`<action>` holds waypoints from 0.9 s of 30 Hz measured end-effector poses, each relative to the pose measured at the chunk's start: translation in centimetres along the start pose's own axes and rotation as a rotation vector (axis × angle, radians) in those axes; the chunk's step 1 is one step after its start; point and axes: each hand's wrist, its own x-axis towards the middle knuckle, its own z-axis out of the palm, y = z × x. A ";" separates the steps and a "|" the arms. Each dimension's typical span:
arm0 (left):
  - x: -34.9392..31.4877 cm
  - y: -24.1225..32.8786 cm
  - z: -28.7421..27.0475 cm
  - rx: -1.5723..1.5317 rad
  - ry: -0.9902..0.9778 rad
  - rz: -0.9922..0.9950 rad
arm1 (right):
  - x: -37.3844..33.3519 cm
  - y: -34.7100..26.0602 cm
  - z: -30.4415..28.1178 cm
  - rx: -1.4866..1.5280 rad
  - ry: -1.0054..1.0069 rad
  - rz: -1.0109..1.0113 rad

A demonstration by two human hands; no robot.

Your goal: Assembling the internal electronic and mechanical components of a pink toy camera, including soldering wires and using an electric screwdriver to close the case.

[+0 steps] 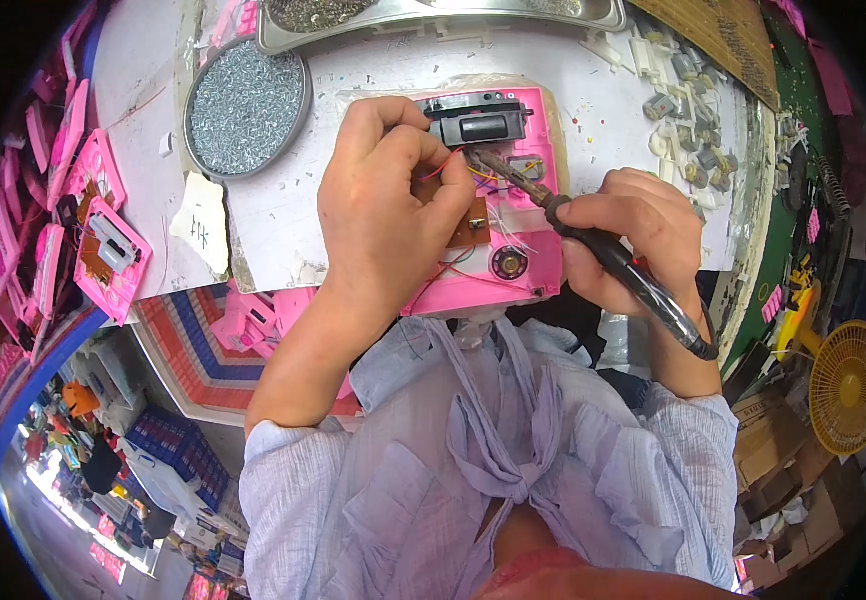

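Observation:
A pink plastic toy housing lies before me with its inside facing up. In it sit a black plastic battery box, a brown circuit board, a small motor, a round speaker and thin coloured wires. My right hand is wrapped round the black handle of a soldering iron. The iron's tip lies just below the battery box, close to the wires. My left hand is over the housing's left side, pinching a thin red wire near that tip.
A round tray of small screws stands at the left, below a metal tray. Pink housings are stacked at far left. Small motors and white plastic parts lie at the right. A yellow fan stands beyond.

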 end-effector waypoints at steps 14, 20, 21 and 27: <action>-0.2 -0.2 0.6 0.036 0.050 0.026 | -0.2 -0.2 -0.3 -0.006 0.010 0.003; -0.2 -0.4 0.6 0.054 0.063 0.067 | -0.3 -0.2 -0.4 0.012 0.006 0.001; -0.2 -0.4 0.6 0.050 0.061 0.060 | -0.3 -0.2 -0.4 0.016 0.005 0.002; -0.4 -0.4 0.8 0.025 0.075 0.040 | -0.2 -0.7 -1.1 0.011 0.024 0.026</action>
